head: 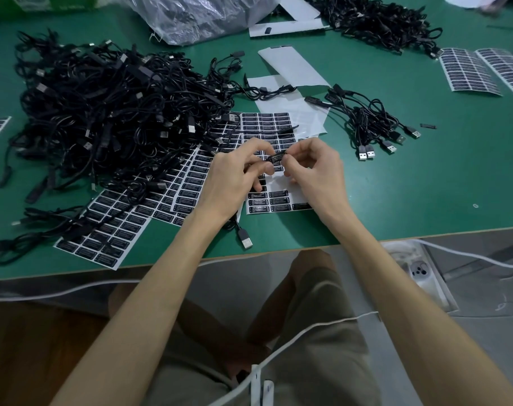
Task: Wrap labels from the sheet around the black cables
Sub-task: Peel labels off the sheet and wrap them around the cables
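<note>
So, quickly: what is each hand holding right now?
Left hand: pinches one end of the small black printed label.
Right hand: pinches its other end.

A matte green work table with a pale wooden edge strip fills the upper view under soft, even light. Below its near edge, grey smooth floor lies to the right with a white plastic socket box, and brown wooden boards lie to the left.

The worktop is matt green with a pale wooden front edge. The black cables are matt plastic and their plugs shiny metal. The label sheet is glossy black on white paper. The bag at the far edge is crinkled clear plastic.
</note>
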`<state>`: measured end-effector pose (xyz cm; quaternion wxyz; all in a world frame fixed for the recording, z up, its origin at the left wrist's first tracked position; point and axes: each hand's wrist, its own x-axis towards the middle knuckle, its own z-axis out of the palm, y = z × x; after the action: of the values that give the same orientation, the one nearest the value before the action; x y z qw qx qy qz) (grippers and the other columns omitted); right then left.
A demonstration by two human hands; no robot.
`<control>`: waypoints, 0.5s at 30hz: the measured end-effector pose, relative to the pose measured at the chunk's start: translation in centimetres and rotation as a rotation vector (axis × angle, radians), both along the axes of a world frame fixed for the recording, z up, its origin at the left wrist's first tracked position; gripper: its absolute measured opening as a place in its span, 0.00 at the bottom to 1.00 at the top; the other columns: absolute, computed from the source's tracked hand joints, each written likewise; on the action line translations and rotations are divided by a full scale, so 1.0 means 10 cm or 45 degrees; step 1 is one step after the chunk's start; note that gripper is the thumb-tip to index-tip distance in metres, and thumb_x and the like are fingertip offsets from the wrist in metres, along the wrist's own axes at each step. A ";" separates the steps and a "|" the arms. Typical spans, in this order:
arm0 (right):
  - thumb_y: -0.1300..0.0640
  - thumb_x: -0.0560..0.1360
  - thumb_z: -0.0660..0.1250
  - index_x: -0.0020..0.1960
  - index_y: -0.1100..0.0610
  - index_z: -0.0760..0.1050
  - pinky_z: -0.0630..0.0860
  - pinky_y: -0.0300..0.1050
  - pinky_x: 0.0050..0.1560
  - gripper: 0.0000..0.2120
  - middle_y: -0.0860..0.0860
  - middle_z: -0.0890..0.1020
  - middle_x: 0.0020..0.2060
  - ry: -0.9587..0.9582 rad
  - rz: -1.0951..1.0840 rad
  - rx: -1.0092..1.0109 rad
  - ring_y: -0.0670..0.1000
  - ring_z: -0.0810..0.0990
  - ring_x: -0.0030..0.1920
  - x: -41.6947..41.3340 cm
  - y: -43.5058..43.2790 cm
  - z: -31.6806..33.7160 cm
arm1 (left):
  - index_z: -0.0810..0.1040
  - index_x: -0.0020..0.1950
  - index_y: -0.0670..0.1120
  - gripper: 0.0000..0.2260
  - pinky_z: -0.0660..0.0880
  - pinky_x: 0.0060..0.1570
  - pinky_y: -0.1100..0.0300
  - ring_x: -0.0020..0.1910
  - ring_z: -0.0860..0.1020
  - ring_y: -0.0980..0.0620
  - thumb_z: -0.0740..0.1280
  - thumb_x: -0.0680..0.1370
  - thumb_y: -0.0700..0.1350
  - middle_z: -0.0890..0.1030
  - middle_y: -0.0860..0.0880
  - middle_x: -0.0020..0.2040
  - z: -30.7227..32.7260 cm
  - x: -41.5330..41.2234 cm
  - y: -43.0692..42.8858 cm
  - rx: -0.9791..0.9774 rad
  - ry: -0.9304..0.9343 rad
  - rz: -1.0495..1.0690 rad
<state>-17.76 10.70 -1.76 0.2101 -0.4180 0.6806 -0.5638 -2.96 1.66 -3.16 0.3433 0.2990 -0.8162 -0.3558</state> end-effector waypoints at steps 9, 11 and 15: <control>0.63 0.77 0.71 0.49 0.58 0.80 0.82 0.58 0.49 0.02 0.53 0.84 0.39 0.009 -0.003 0.011 0.56 0.84 0.43 0.00 0.00 0.01 | 0.80 0.57 0.54 0.08 0.81 0.37 0.57 0.30 0.82 0.52 0.69 0.82 0.42 0.86 0.56 0.41 0.00 0.00 0.00 -0.017 -0.003 0.003; 0.62 0.77 0.71 0.49 0.59 0.80 0.82 0.58 0.48 0.02 0.54 0.84 0.40 0.004 -0.006 0.012 0.56 0.84 0.43 0.01 0.00 0.01 | 0.80 0.57 0.54 0.08 0.82 0.37 0.55 0.30 0.82 0.53 0.69 0.82 0.43 0.86 0.57 0.41 0.00 0.00 0.00 -0.017 -0.003 0.001; 0.62 0.77 0.71 0.49 0.58 0.80 0.82 0.58 0.48 0.02 0.54 0.85 0.40 0.015 -0.002 0.024 0.56 0.84 0.42 0.01 0.01 0.01 | 0.80 0.58 0.55 0.08 0.82 0.37 0.53 0.30 0.82 0.53 0.68 0.82 0.43 0.86 0.56 0.41 0.00 0.00 0.01 -0.030 -0.014 0.003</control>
<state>-17.68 10.76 -1.69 0.2096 -0.4187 0.6874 -0.5552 -2.97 1.72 -3.19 0.3426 0.2980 -0.8218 -0.3441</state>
